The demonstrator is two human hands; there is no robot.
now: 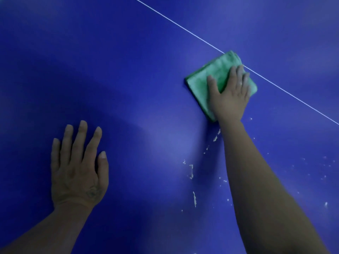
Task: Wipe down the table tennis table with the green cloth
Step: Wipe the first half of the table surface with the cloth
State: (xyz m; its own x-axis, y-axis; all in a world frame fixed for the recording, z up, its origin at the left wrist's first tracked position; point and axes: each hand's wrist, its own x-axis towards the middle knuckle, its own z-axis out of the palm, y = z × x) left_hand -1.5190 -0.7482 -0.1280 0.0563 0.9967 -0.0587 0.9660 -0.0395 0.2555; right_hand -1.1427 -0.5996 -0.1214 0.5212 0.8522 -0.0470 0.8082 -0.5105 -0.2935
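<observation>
The blue table tennis table fills the whole view. A folded green cloth lies flat on it at the upper right, its far corner touching the thin white line. My right hand presses on the cloth with straight, spread fingers and covers its near right part. My left hand rests flat on the bare table at the lower left, fingers straight and slightly spread, holding nothing.
White flecks and smears dot the blue surface below the cloth and beside my right forearm, with more small specks at the far right. No table edge shows.
</observation>
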